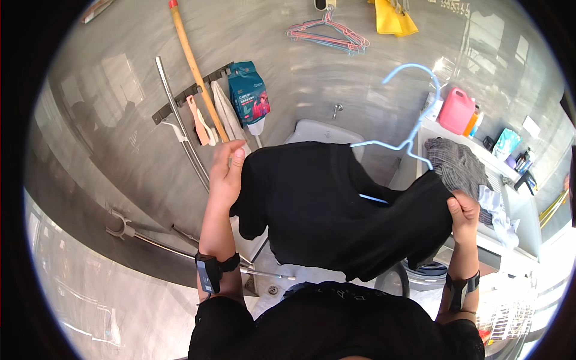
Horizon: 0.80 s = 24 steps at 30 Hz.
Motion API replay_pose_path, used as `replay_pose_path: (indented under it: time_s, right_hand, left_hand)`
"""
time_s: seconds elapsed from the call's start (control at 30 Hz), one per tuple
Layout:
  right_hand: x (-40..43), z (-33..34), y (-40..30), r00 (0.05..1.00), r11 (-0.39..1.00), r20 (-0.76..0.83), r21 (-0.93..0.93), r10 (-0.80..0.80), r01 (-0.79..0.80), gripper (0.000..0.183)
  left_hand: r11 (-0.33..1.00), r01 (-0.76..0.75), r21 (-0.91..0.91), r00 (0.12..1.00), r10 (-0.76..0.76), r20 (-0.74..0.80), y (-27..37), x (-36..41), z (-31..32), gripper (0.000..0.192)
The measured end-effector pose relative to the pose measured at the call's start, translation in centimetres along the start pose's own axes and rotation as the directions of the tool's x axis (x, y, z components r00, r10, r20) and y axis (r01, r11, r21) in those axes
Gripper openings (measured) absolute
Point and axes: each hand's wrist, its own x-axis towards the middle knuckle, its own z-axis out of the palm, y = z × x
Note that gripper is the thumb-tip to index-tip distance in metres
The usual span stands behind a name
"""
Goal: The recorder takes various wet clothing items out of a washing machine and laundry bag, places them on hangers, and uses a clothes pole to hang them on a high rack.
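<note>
A black short-sleeved T-shirt hangs spread out in front of me on a light blue clothes hanger. The hanger's hook sticks up above the neckline and tilts to the right. Part of its lower bar shows inside the neck opening. My right hand pinches the shirt at the right sleeve, thumb in front. At the left shoulder edge, my left hand is raised with its fingers bent and thumb up. It is against or right beside the fabric; whether it grips any cloth is unclear.
Behind the shirt stands a white basin under a wall tap. To the right, a counter holds crumpled grey clothing and a pink jug. Hangers hang above. A wooden pole leans at left; a washing machine sits below.
</note>
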Motion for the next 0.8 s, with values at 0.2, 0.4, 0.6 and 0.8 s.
replay_pose_path:
  time_s: [0.2, 0.4, 0.6, 0.8]
  right_hand:
    - [0.4, 7.0, -2.2, 0.991, 0.997, 0.131, -0.081, -0.003, 0.014, 0.008]
    - [-1.8, 4.2, 2.4, 0.878, 0.771, 0.405, 0.463, 0.255, -0.438, 0.020]
    - [-3.5, 3.5, 2.6, 0.870, 0.766, 0.384, 0.443, 0.308, -0.466, 0.009]
    - [-3.2, 1.2, 2.0, 0.998, 0.921, 0.049, 0.385, 0.048, -0.063, 0.014]
  left_hand:
    - [0.995, 0.005, -0.096, 0.862, 0.044, 0.505, 7.3, -0.7, 7.7, 0.019]
    - [0.967, 0.069, -0.246, 0.934, 0.024, 0.357, 4.8, -0.3, 6.9, 0.018]
    - [0.984, 0.031, -0.177, 0.900, 0.050, 0.433, 5.2, 0.8, 6.7, 0.022]
    - [0.998, -0.066, -0.015, 0.924, 0.067, 0.376, 4.0, 0.2, 7.1, 0.023]
